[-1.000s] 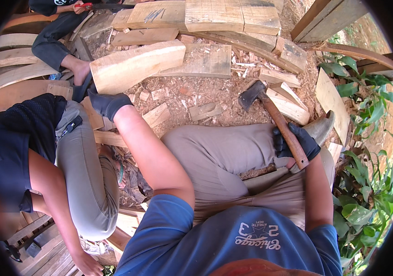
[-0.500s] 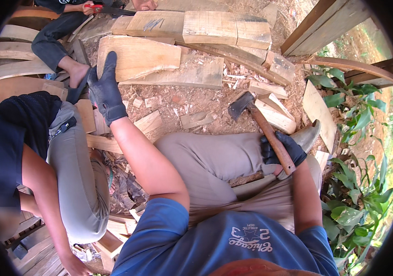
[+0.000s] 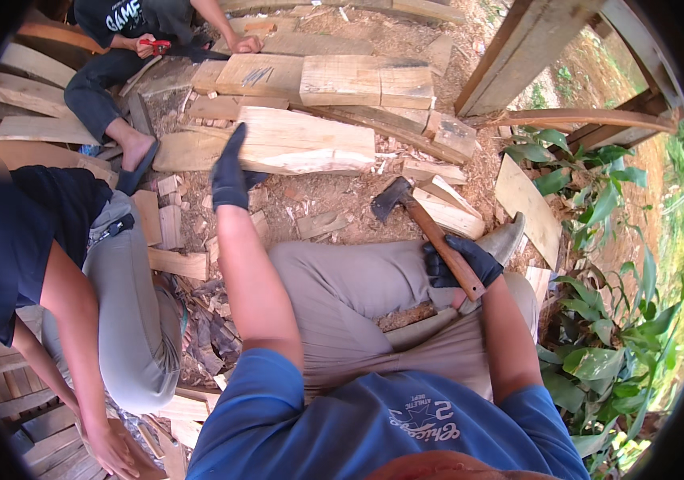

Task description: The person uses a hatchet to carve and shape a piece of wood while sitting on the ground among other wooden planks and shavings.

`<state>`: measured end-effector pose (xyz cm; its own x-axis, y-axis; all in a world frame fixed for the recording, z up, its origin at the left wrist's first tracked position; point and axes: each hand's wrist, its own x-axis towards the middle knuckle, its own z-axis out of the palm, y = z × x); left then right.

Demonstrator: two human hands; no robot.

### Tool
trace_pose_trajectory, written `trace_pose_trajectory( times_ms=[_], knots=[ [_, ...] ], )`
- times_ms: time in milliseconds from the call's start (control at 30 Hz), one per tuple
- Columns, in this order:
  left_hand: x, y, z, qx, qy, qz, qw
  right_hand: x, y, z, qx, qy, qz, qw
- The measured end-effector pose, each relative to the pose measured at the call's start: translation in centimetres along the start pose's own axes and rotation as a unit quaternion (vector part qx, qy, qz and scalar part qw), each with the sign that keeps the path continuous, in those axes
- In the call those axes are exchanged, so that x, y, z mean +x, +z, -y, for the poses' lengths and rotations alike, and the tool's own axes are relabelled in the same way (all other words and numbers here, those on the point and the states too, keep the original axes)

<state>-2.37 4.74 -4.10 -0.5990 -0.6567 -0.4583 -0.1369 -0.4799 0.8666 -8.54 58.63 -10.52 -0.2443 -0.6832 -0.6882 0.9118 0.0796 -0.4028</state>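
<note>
My left hand (image 3: 231,182), in a dark glove and partly blurred, is closed on the left end of a thick pale wooden board (image 3: 306,142). Its fingers reach along the end, with a dark part showing below the board's near edge. In a black glove, my right hand (image 3: 462,262) grips the wooden handle of a hatchet (image 3: 444,240) above my right shin. The dark hatchet head (image 3: 391,198) points away from me to the left. Beneath the held board lies a flat wooden plank (image 3: 190,152).
Wooden blocks (image 3: 340,82) line the far side, among chips and offcuts. At far left a person holds a red-handled tool (image 3: 156,46); another crouches beside me, a hand (image 3: 114,454) low on wood. Leafy plants (image 3: 610,360) and a wooden post (image 3: 510,60) stand right.
My left hand has moved right, bringing the board with it off its former place. The hatchet stays in my right hand. The crouching person's arm has shifted.
</note>
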Motion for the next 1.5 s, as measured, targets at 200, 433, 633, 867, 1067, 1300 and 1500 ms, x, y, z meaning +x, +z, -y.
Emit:
trace_pose_trajectory(
  times_ms=[200, 433, 633, 867, 1067, 1300, 1500],
  knots=[
    [1.1, 4.7, 5.1, -0.033, -0.059, 0.045, 0.997, 0.2, -0.5, 0.0, -0.045, -0.022, 0.01, 0.999],
    [-1.9, 1.8, 5.3, 0.501, -0.117, 0.035, 0.857, -1.1, 1.1, -0.5, -0.039, -0.03, 0.033, 0.998],
    [-3.1, 2.8, 6.2, 0.518, -0.092, 0.0, 0.85, -0.3, 2.1, -0.7, -0.087, 0.031, 0.058, 0.994],
    [-5.1, 3.9, 6.5, 0.652, 0.057, -0.126, 0.746, 0.6, 8.1, -4.7, -0.202, -0.062, -0.113, 0.971],
    [-15.5, 6.1, 7.9, 0.562, 0.131, -0.023, 0.816, -3.1, 16.6, -5.4, -0.423, -0.25, -0.216, 0.844],
    [-14.9, 6.6, 3.5, 0.569, 0.233, 0.012, 0.788, -4.8, 20.9, -2.4, -0.534, -0.424, -0.325, 0.655],
    [-5.4, 7.9, 1.7, 0.459, 0.246, -0.14, 0.842, -9.3, 25.6, 0.5, -0.399, -0.49, -0.315, 0.709]
  ],
)
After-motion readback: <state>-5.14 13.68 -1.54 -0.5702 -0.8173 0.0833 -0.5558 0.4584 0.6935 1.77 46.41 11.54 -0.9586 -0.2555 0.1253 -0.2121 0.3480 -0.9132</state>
